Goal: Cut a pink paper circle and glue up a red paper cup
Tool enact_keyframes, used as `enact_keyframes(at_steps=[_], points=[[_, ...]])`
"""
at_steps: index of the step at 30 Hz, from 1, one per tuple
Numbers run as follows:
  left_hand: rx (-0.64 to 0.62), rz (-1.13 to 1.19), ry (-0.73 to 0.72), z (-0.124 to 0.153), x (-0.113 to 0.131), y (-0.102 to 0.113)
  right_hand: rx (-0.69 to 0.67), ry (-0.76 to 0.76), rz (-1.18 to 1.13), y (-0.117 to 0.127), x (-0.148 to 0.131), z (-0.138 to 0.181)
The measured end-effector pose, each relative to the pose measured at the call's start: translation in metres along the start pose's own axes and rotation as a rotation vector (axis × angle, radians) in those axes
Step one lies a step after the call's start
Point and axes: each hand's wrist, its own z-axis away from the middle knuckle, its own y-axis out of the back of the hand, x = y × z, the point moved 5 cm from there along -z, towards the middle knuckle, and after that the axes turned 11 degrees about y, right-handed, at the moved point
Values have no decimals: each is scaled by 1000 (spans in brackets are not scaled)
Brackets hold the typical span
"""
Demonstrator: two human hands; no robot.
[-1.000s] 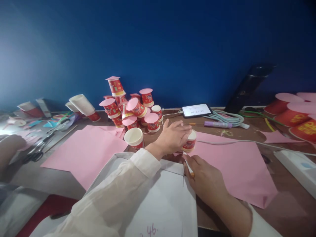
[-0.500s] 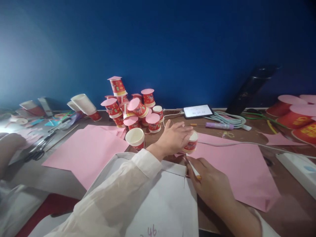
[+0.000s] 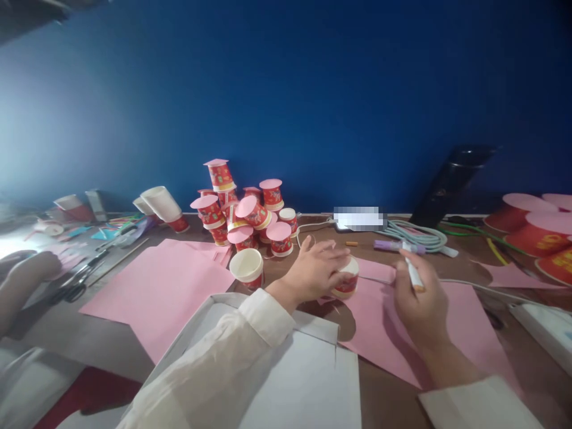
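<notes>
paper cup [image 3: 350, 286], round, inverted; left hand [image 3: 315, 271] spread over it; right hand [image 3: 422, 304] gripping marker [image 3: 413, 275].

Left hand [image 3: 313, 268]: cup [image 3: 346, 289] blocks rightward at the fingers; open cup [image 3: 247, 268] left of the wrist, stack [image 3: 247, 207] beyond.
Between hands: gap above pink sheet [image 3: 370, 316], cord [image 3: 376, 280] across.
Right hand [image 3: 422, 298]: bottle [image 3: 451, 185] beyond; room rightward until power strip [image 3: 543, 328].
</notes>
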Motion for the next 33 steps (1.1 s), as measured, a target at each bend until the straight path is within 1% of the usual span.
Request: enact_keyframes(at_steps=[2, 5, 9, 12, 14, 15, 17, 19, 21, 23, 27, 30, 33], points=[[4, 8, -1, -1, 0, -1, -12, -14, -19, -8, 5, 10], [40, 35, 2, -2, -3, -4, -65, -43, -63, -10, 10, 20], [69, 141, -30, -1, -1, -9, -101, -67, -57, -12, 15, 21], [84, 203, -11, 3, 3, -5, -111, -57, -66, -18, 18, 18], [89, 236, 42, 3, 5, 2, -102, -18, -62, -20, 18, 17], [105, 253, 91, 1, 4, 6, -96, -1, -61, -21, 18, 17], [181, 279, 206, -4, -3, 17, -86, 10, -53, -22, 19, 17], [292, 266, 282, -14, -12, 28, -86, 5, -47, -23, 21, 16], [342, 214, 347, -29, -23, 32, -82, 5, -39, -24, 22, 16], [344, 162, 399, -45, -33, 30, -92, 13, -40, -25, 23, 15], [299, 105, 501, -73, -48, 16, -98, 42, -65, -26, 23, 15], [314, 71, 549, -84, -53, 9, -77, 52, -76, -26, 23, 16], [348, 57, 539, -83, -50, 9, -79, 47, -77, -25, 22, 17]])
